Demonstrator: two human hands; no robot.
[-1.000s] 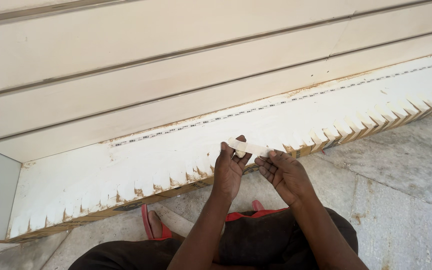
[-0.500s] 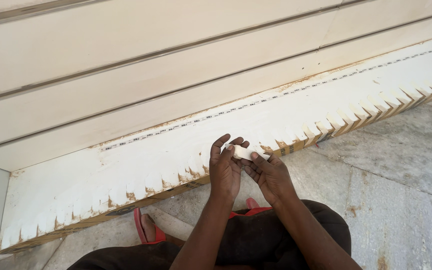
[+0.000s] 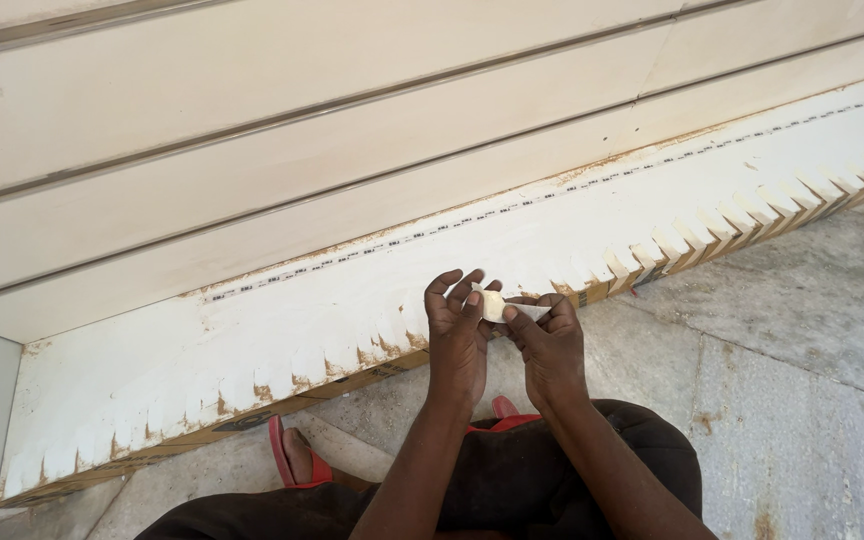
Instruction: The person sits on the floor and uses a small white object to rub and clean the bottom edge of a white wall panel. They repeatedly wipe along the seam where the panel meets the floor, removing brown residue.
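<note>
Both hands are up in front of the person, working a small pale strip (image 3: 508, 306) that looks like tape or putty; which it is I cannot tell. The left hand (image 3: 457, 335) pinches one end between thumb and forefinger, its other fingers (image 3: 439, 295) splayed loose. The right hand (image 3: 550, 345) grips the other end, fingers curled round it. The strip sits between the two hands, just above the jagged, peeling front edge of the white ledge (image 3: 252, 335), not touching it.

To my eye, the step is stretching or peeling this piece ready for use. Doing it well means keeping the pull even between the two pinches, so that the strip neither tears nor folds onto itself. Holding only by the ends would keep the middle clean. The ledge is crusted with brown residue near its toothed edge, so the strip is best kept off it until it is lined up.

Below, a foot in a red sandal (image 3: 292, 455) rests on the grey stone floor (image 3: 792, 340).
</note>
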